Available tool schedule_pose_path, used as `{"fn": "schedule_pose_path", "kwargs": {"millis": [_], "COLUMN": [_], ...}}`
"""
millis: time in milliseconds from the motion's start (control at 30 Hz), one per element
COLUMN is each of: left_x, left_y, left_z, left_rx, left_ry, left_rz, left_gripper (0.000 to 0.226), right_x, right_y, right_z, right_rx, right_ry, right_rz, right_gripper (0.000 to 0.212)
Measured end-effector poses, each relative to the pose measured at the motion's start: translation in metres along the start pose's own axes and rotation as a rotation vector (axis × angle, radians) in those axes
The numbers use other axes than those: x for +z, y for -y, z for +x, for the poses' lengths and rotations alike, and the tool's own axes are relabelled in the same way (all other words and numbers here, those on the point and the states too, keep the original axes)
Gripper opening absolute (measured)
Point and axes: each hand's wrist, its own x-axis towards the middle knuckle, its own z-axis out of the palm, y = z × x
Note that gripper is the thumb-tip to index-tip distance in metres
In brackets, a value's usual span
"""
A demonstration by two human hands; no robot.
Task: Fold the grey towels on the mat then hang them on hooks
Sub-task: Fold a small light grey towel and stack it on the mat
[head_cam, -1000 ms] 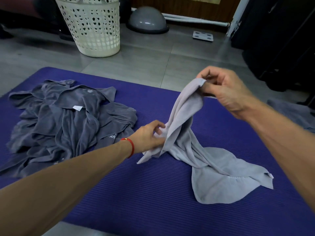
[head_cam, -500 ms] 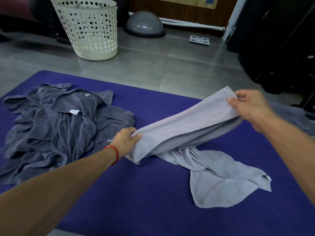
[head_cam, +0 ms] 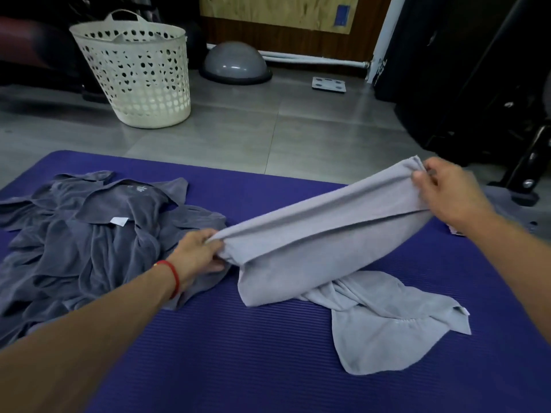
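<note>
Early yet: my left hand (head_cam: 198, 253) and right hand (head_cam: 447, 195) pinch the light grey towel (head_cam: 328, 234), stretched but unfolded; the dark towels (head_cam: 89, 234) lie heaped left, none hung.

The hands, left (head_cam: 198, 251) and right (head_cam: 447, 193), have drawn apart, stretching the light grey towel (head_cam: 322, 234) taut.

A light grey towel (head_cam: 322, 234) is stretched in the air over the right half of the purple mat (head_cam: 238, 368), its upper edge bunched and pulled taut from lower left to upper right. Its lower part sags and lies twisted on the mat toward the right edge. A heap of darker grey towels (head_cam: 89, 242) lies crumpled at the mat's left side, a white tag showing.
</note>
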Motion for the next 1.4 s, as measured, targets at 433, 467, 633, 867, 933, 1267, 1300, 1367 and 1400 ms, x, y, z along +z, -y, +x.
{"fn": "schedule_pose_path", "kwargs": {"millis": [433, 467, 633, 867, 933, 1267, 1300, 1367, 1400], "left_x": [0.052, 0.065, 0.124, 0.193, 0.216, 0.401, 0.422, 0.468, 0.493], "left_y": [-0.177, -0.184, -0.172, -0.133, -0.129, -0.111, -0.112, -0.123, -0.131], "left_z": [0.035, 0.035, 0.033, 0.051, 0.064, 0.127, 0.13, 0.126, 0.121], "left_rx": [0.73, 0.735, 0.566, 0.305, 0.334, 0.743, 0.787, 0.841, 0.844], "left_ry": [-0.124, -0.086, 0.15, 0.517, 0.575, 0.272, 0.231, 0.219, 0.239], "left_rz": [0.076, 0.105, 0.056, -0.042, 0.098, 1.127, 1.131, 1.092, 1.06], "left_gripper": [0.017, 0.018, 0.033, 0.027, 0.019, 0.014, 0.017, 0.022, 0.025], "right_x": [-0.122, -0.13, -0.127, -0.062, -0.041, 0.062, 0.066, 0.058, 0.049], "right_y": [-0.032, -0.039, -0.093, -0.19, -0.227, -0.263, -0.273, -0.292, -0.302], "right_z": [-0.05, -0.065, -0.138, -0.2, -0.216, -0.283, -0.287, -0.285, -0.281], "right_rx": [0.485, 0.557, 0.719, 0.852, 0.896, 1.233, 1.257, 1.269, 1.263], "right_ry": [0.048, 0.085, 0.036, -0.283, -0.327, -0.354, -0.438, -0.617, -0.686], "right_rz": [0.162, 0.275, 0.548, 0.716, 0.787, 0.911, 0.78, 0.561, 0.482], "right_gripper": [0.021, 0.02, 0.024, 0.094, 0.096, 0.011, 0.012, 0.01, 0.008]}}
